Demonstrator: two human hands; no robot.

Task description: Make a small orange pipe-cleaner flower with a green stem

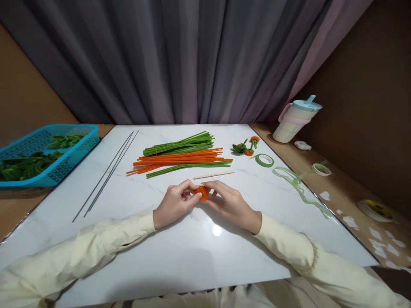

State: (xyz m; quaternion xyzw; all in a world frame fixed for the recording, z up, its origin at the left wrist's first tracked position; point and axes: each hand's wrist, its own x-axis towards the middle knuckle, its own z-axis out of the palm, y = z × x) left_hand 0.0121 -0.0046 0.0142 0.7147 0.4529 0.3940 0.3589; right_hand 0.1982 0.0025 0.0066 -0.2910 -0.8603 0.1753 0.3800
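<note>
Between my two hands is a small round orange piece (pixel 202 193) that looks fuzzy, like coiled pipe cleaner. My left hand (pixel 178 201) pinches it from the left, thumb in front and fingers behind. From the right, my right hand (pixel 229 203) has its fingertips closed on its edge. Just beyond lies a thin wooden stick (pixel 213 175). Behind that are orange pipe cleaners (pixel 176 159) in a loose bundle, with green pipe cleaners (pixel 186 144) above them and a few more below.
A blue basket (pixel 77 147) with green leaf pieces stands left, near several dark wires (pixel 109 175). Small orange-and-green pieces (pixel 248 147) lie back right, beside green tape (pixel 264 160) and a crumpled green strip (pixel 298 184). A tumbler (pixel 293 122) and paper scraps (pixel 349 221) are farther right.
</note>
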